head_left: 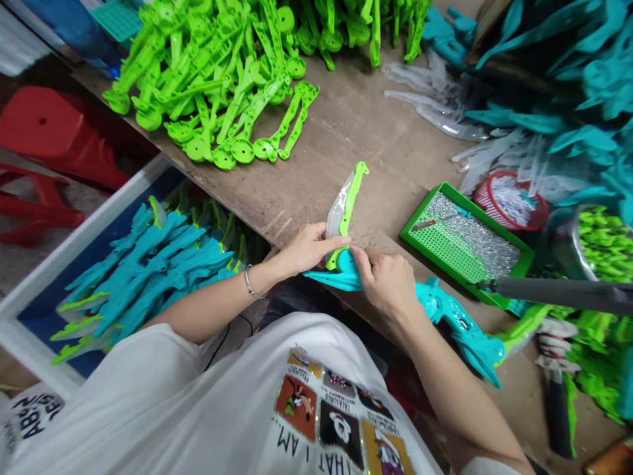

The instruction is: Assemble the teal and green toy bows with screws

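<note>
My left hand pinches a see-through curved plastic blade together with the bright green strip along its edge. The lower end of that strip meets a long teal plastic toy part at the table's front edge. My right hand is closed around this teal part, its thumb near the joint with the green strip. To the right of my hand the teal body reaches out over the table and ends in another green and see-through piece. My palms hide the middle of it.
Green plastic parts are heaped at the back. A crate of teal pieces stands at left, near a red stool. At right are a green tray of small metal pieces, a red basket and a grey bar.
</note>
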Available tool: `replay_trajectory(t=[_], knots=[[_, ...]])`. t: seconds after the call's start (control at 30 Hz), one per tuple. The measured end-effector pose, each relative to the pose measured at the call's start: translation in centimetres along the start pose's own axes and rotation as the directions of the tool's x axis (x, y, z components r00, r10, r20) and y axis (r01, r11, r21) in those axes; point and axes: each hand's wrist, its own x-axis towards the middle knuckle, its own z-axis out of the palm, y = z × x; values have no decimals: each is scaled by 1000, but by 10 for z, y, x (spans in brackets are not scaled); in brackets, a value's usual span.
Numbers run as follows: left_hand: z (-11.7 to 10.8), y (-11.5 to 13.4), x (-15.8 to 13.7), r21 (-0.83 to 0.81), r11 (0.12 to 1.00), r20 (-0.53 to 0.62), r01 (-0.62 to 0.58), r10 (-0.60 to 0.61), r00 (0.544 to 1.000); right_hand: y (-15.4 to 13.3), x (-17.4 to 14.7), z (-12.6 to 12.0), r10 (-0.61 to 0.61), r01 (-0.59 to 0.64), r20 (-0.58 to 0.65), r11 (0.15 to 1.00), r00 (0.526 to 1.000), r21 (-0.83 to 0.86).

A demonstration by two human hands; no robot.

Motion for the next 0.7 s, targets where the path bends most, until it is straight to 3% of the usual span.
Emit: replay_trajectory(t=[0.13, 0.4, 0.57, 0.7], knots=[[1, -7, -1, 20, 1000, -33, -20, 20, 999, 2, 1, -2, -28, 28, -8, 999, 1000, 34], [10, -10, -9, -337, 941, -34, -34, 24, 999, 7, 3, -9, -4, 7, -29, 992, 1000, 129], [7, -5, -10, -292, 956, 13, 26, -23, 1000, 7, 4, -6, -12, 16, -31, 994, 999, 107], [4, -5, -8, -179, 984, -4, 2, -3, 1000, 6, 4, -2, -22, 24, -35, 999, 999, 48]])
